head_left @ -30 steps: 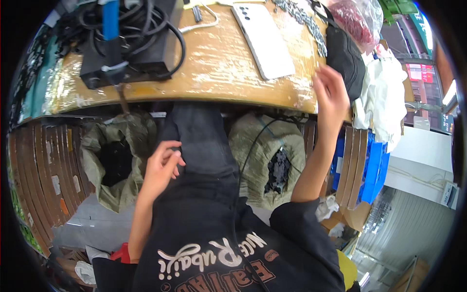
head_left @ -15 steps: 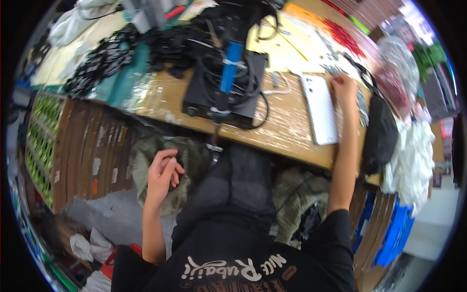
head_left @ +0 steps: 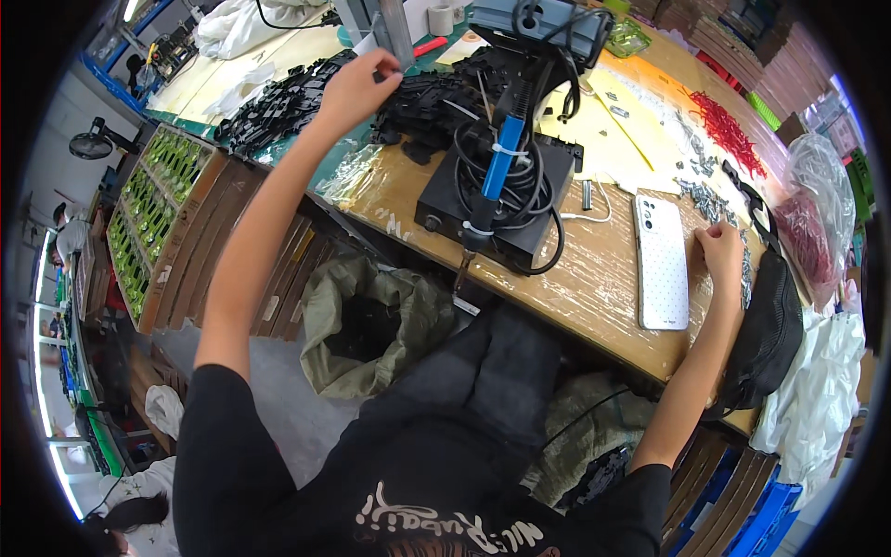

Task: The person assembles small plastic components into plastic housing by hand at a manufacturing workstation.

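Observation:
My left hand (head_left: 362, 88) reaches out over a heap of black plastic parts (head_left: 297, 104), beside a grey metal fixture (head_left: 392, 35). Its fingers are drawn together; whatever is between them is hidden. On the right of the table, my right hand (head_left: 720, 254) is closed in a pinch beside scattered small metal pieces (head_left: 713, 200); I cannot make out what it holds. A phone in a white dotted case (head_left: 661, 269) lies just left of that hand. Between my hands stands a black box (head_left: 445, 197) with coiled cables and a blue-handled, pen-like tool (head_left: 502, 153).
An olive sack (head_left: 329, 339) stands gaping below the table edge. Stacked cardboard trays (head_left: 200, 246) with green parts are at left. Red pieces (head_left: 726, 130) lie at the far right, near a clear bag (head_left: 817, 204) and a black pouch (head_left: 766, 325). Another person is at lower left.
My left hand has gone from above the sack up to the black parts. My right hand stays by the metal pieces. The whole view has shifted, showing more at left.

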The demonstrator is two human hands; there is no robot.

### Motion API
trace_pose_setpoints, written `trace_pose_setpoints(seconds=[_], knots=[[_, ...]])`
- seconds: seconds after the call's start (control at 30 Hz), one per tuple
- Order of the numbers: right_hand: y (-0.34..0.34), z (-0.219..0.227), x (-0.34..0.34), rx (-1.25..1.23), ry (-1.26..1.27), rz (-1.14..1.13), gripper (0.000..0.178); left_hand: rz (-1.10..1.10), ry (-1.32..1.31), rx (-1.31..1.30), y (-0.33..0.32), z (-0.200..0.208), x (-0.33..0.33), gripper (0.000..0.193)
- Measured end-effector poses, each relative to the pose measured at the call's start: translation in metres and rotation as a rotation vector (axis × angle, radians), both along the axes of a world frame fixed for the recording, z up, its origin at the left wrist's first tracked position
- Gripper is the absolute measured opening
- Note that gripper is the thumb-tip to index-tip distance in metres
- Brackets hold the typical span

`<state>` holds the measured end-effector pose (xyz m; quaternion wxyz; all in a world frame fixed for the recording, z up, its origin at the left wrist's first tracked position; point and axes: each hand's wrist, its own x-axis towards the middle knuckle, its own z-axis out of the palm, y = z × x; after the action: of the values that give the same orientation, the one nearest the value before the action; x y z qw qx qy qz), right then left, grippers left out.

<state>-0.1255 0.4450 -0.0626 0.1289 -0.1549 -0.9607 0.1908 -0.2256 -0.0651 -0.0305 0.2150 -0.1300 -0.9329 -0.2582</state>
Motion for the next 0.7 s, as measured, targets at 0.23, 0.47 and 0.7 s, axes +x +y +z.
trace_pose_setpoints(seconds=[0.23,0.47,0.7], knots=[[-0.001,-0.003,-0.001,-0.054,0.103,-0.035,0.022,0.008,-0.331,-0.547,0.012,0.001,-0.071,0.062],[0.010,-0.007,-0.004,-0.300,0.189,0.001,0.015,0.080,-0.149,-0.604,0.028,0.015,-0.068,0.038],[0.016,-0.013,-0.008,-0.392,0.192,0.102,0.013,0.067,0.008,-0.039,0.011,0.041,-0.016,0.040]])
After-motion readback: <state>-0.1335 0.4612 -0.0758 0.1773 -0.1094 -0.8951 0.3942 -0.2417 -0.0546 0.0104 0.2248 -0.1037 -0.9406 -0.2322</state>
